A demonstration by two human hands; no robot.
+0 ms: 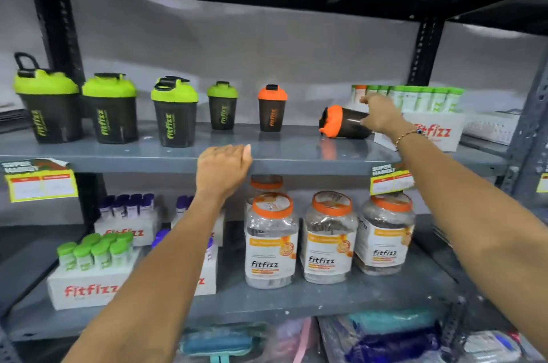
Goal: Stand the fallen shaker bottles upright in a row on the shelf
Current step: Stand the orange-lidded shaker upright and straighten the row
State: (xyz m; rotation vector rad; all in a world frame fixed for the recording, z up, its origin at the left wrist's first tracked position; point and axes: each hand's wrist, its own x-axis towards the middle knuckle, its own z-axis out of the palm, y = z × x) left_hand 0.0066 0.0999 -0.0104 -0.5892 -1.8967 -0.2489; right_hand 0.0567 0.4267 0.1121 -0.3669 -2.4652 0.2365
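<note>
On the grey shelf (148, 155) several dark shaker bottles stand upright in a row: three large green-lidded ones (49, 101) (111, 109) (175, 112), a small green-lidded one (222, 106) and a small orange-lidded one (272, 109). A larger orange-lidded shaker (341, 122) lies on its side at the right, lid pointing left. My right hand (381, 115) grips its base end. My left hand (224, 168) rests on the shelf's front edge, fingers curled over it.
A white fitfizz box (436, 132) of green-capped tubes stands just right of the fallen shaker. The lower shelf holds three orange-lidded jars (329, 238) and more boxes of tubes (89, 273). Price tags (40, 181) hang on the shelf edge. Black uprights frame the bay.
</note>
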